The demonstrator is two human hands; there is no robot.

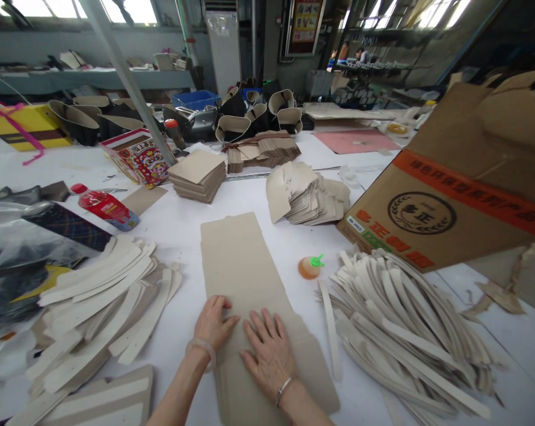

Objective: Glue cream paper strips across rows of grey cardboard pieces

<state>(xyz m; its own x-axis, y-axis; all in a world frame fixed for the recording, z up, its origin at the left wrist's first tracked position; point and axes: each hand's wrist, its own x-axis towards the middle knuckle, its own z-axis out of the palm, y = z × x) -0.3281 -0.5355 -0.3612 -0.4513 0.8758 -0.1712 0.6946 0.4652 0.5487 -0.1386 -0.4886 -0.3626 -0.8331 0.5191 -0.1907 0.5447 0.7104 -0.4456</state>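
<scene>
In front of me a fanned stack of grey cardboard pieces (241, 254) runs lengthwise on the white table. My left hand (214, 322) rests at the stack's left edge, its thumb lying on the top and its fingers slightly bent. Flat on the cardboard lies my right hand (270, 349), fingers spread. Neither hand is gripping anything. A small glue bottle (309, 266) with a green nozzle stands to the right of the stack. Beyond it, a heap of curved cardboard strips (396, 325) spreads out, with one loose strip (330, 331) nearer the stack.
More pale strips (112, 296) lie in a pile at left, near a red-labelled bottle (105, 207). Stacked cardboard squares (199, 174) and a leaning pile of shaped pieces (305, 192) sit farther back. A large brown carton (449, 183) occupies the right. A metal pole (128, 77) slants down at left.
</scene>
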